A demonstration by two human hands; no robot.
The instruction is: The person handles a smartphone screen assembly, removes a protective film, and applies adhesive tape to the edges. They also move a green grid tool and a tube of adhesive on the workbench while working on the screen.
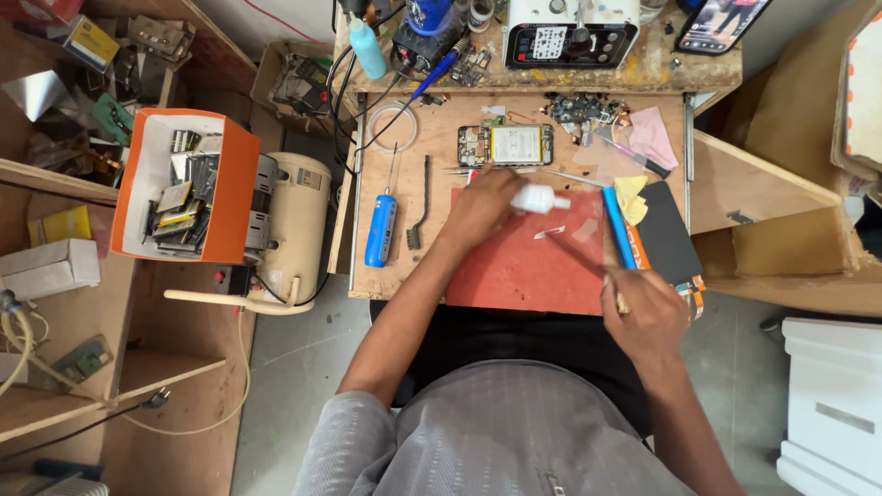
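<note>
- nearest the lens, at the bottom centre of the head view, sits a grey striped shirt (496, 432), with both bare forearms reaching up from it toward the wooden workbench (423, 266).
- right hand (646, 312), lower right of centre, is closed around a thin stick-like tool (579, 257) that slants up and left over the red mat (528, 262); its tip is blurred.
- left hand (482, 204), at the frame's centre, is wrapped around a small white bottle (540, 197), held just above the mat's upper edge with the nozzle pointing right.
- just above the left hand, an opened phone (507, 144) lies flat on the bench, its yellowish battery showing.
- left of the mat lie a blue-handled screwdriver (380, 230) and a black brush (415, 220), side by side.
- right of the mat, a blue flat tool (618, 227) lies beside a black pad (666, 241) with a yellow cloth (630, 197) on its upper corner.
- far left, an orange box (230, 188) holds stacked phone parts.
</note>
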